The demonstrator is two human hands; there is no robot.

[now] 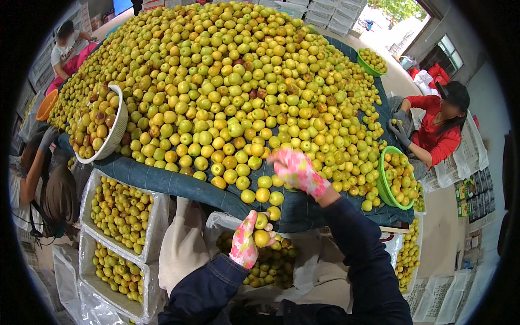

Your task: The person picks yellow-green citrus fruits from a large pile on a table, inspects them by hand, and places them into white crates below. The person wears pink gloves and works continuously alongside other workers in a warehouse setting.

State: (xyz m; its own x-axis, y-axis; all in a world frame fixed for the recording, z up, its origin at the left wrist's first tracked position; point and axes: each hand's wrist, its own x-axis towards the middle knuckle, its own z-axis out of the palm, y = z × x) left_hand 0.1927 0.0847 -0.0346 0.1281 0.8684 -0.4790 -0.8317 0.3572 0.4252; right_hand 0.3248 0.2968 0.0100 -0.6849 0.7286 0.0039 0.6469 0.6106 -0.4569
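My left hand point(244, 244), in a pink flowered glove with bare fingertips, holds two round yellow-green fruits point(261, 238). Another fruit point(274, 213) sits at its fingertips; whether it is held I cannot tell. My right hand point(298, 170), in a matching glove, is over the near edge of a large fruit pile point(227, 93). Motion blurs its fingers, so its grip is unclear. Beneath the pile lies a dark blue-green cloth point(166, 178) with a padded front edge. Below my left hand, a plastic-lined crate point(300, 270) contains more fruit, many pieces with brown patches.
A white basket point(118, 130) of browned fruit tilts on the left edge; a green basket point(384, 185) is at right. Lined crates point(87, 235) of fruit stand below left. One person point(436, 126) handles fruit at right; others point(67, 50) sit along the left.
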